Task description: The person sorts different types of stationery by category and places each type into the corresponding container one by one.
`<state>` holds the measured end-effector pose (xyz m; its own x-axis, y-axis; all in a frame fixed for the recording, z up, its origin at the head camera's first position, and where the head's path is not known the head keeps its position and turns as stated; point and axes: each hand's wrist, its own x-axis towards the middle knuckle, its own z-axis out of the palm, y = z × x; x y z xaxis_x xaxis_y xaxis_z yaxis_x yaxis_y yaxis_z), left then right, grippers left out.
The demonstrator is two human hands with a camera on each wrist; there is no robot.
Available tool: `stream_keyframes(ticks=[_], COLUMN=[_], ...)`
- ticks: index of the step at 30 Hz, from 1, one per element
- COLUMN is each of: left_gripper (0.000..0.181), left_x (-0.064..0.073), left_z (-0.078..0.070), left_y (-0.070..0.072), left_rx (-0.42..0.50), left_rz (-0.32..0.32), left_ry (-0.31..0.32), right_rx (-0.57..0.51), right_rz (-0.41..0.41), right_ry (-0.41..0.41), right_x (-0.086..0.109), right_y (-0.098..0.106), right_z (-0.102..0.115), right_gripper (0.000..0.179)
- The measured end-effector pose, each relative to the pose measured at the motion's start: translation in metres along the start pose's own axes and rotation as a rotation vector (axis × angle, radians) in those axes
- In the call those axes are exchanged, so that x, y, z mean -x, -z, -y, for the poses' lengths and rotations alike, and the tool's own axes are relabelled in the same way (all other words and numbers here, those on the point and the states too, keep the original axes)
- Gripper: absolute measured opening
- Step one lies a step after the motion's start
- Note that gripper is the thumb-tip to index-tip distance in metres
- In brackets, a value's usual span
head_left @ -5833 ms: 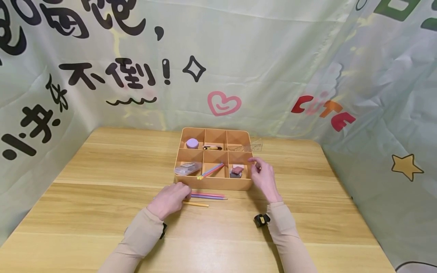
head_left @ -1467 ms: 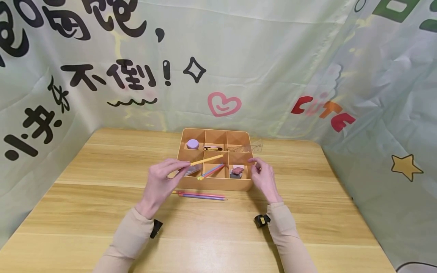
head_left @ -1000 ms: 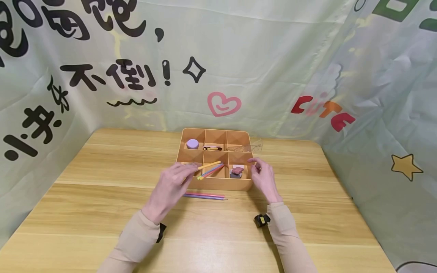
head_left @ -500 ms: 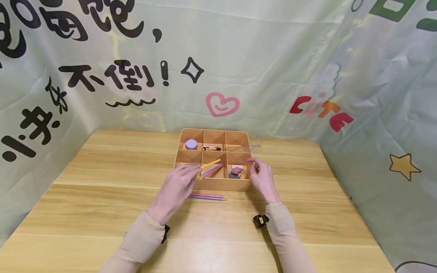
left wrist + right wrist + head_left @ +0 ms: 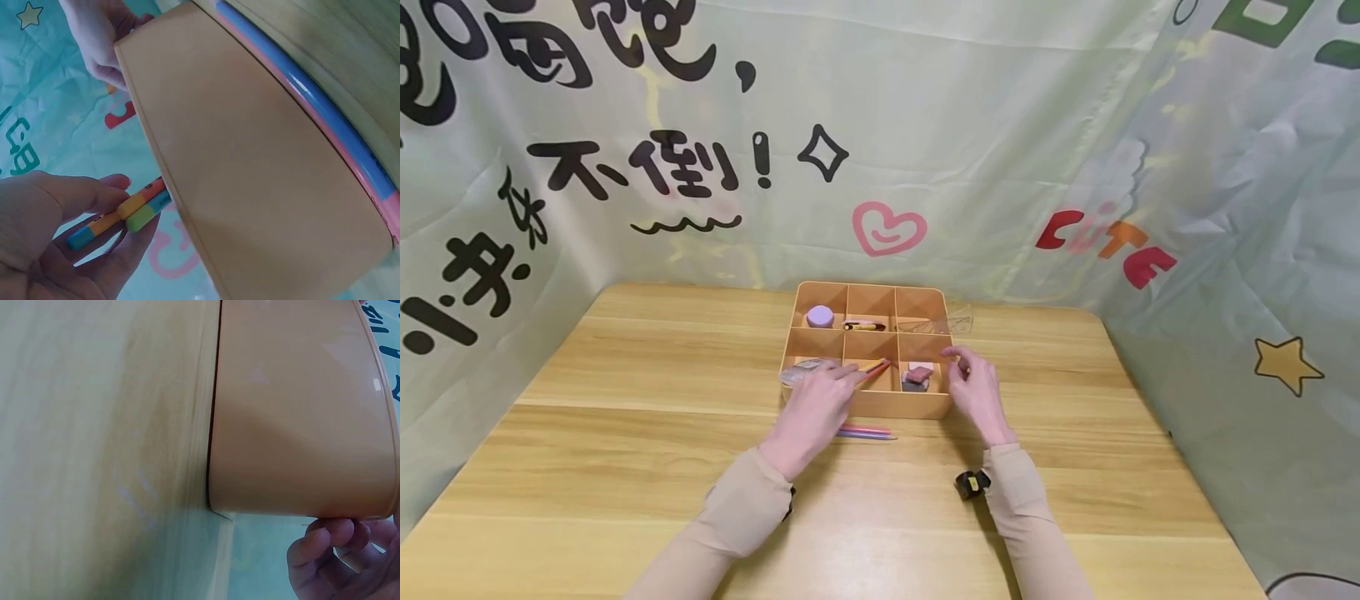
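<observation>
In the head view my left hand point(image 5: 822, 406) is over the front edge of an orange-tan six-compartment desk organizer point(image 5: 887, 406), at its front middle compartment. Thumb and fingers pinch a yellow pencil point(image 5: 107, 224) with a blue end, seen in the left wrist view. Against it lie the ends of other pencils point(image 5: 149, 211), resting over the rim. My right hand point(image 5: 976, 390) holds the organizer's right side near the rim; in the right wrist view its curled fingers point(image 5: 340, 532) touch the side wall. A pink pencil and a purple-blue pencil point(image 5: 872, 435) lie on the table before the organizer.
Other compartments hold a purple round item point(image 5: 820, 317), a black-and-yellow pen-like item point(image 5: 865, 327), erasers point(image 5: 917, 377) and a clear case point(image 5: 801, 371). A transparent ruler or set square point(image 5: 958, 320) juts past the right rim. Printed cloth point(image 5: 985, 150) surrounds the wooden table point(image 5: 662, 350).
My left hand picked up the yellow pencil from the table, carried it up to the organizer, then moved right and lowered it among the pencils there. My right hand stays at the organizer's side.
</observation>
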<state>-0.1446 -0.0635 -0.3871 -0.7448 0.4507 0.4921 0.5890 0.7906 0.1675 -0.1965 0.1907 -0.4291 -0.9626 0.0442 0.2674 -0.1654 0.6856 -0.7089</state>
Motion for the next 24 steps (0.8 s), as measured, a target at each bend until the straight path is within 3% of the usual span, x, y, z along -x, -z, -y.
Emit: stream_keyframes(ticks=[6, 11, 14, 18, 21, 24], left_gripper=[0.032, 0.038, 0.035, 0.026, 0.021, 0.014], left_x=[-0.003, 0.000, 0.003, 0.009, 0.016, 0.022], left_z=[-0.002, -0.001, -0.001, -0.004, -0.007, -0.008], left_y=[-0.006, -0.011, -0.012, -0.010, -0.007, -0.005], left_rx=[-0.054, -0.094, -0.070, 0.007, 0.029, 0.009], left_rz=[0.062, 0.054, -0.018, -0.107, -0.078, 0.000], left_ry=[0.020, 0.013, -0.064, -0.269, -0.368, -0.373], right_rx=[0.006, 0.011, 0.014, 0.014, 0.016, 0.013], right_rz=[0.000, -0.003, 0.000, 0.009, 0.009, 0.004], right_ry=[0.002, 0.001, -0.001, -0.008, -0.010, -0.010], right_x=[0.000, -0.001, -0.001, 0.000, 0.000, 0.000], right_y=[0.000, 0.000, -0.001, -0.001, -0.001, -0.001], right_z=[0.000, -0.001, -0.001, -0.001, -0.001, -0.001], right_gripper=[0.027, 0.027, 0.027, 0.028, 0.028, 0.028])
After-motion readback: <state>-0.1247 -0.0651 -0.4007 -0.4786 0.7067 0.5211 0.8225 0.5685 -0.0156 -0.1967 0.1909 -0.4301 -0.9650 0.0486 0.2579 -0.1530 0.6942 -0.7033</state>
